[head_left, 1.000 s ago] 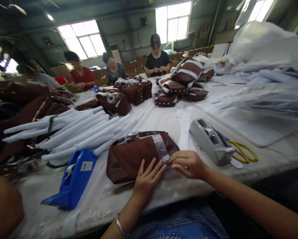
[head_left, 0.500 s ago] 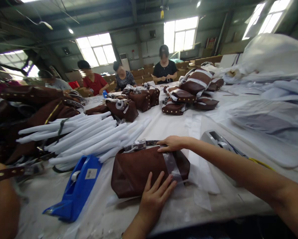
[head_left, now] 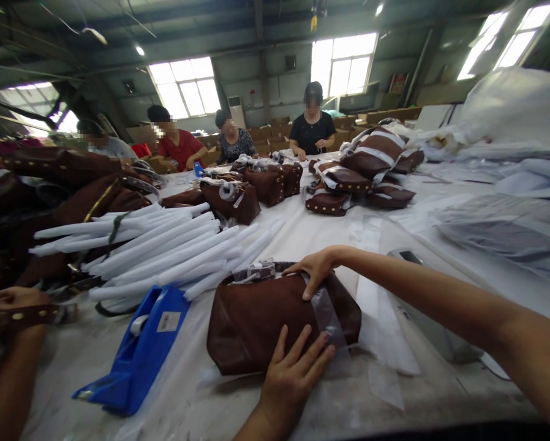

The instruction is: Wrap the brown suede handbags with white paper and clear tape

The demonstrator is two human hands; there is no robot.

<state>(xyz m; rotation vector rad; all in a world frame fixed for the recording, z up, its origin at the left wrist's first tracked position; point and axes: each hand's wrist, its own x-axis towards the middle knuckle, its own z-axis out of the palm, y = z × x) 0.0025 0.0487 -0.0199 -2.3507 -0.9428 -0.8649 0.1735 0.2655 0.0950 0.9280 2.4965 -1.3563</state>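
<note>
A dark brown handbag (head_left: 256,324) lies on the table before me, its top edge facing away. Near its right end a translucent strip (head_left: 326,311) crosses the front and hangs past the lower edge. My left hand (head_left: 293,373) rests flat on the bag's lower front, fingers spread, their tips by the strip. At the far edge my right hand (head_left: 315,269) grips the bag, thumb pressed on the front at the strip and index finger along the top. Its other fingers are hidden. Behind the bag's top edge shows a plastic-wrapped handle (head_left: 259,271).
A blue tape dispenser (head_left: 139,349) stands left of the bag, with white wrapped rolls (head_left: 165,254) beyond it. A grey device (head_left: 444,331) sits under my right arm. Brown bags (head_left: 362,162) are piled farther back. Another person's hand (head_left: 15,300) holds a studded strap at left.
My right thumb has come down onto the bag's front at the strip. The left hand stays flat on the bag. At left, the other person's hand has come into view.
</note>
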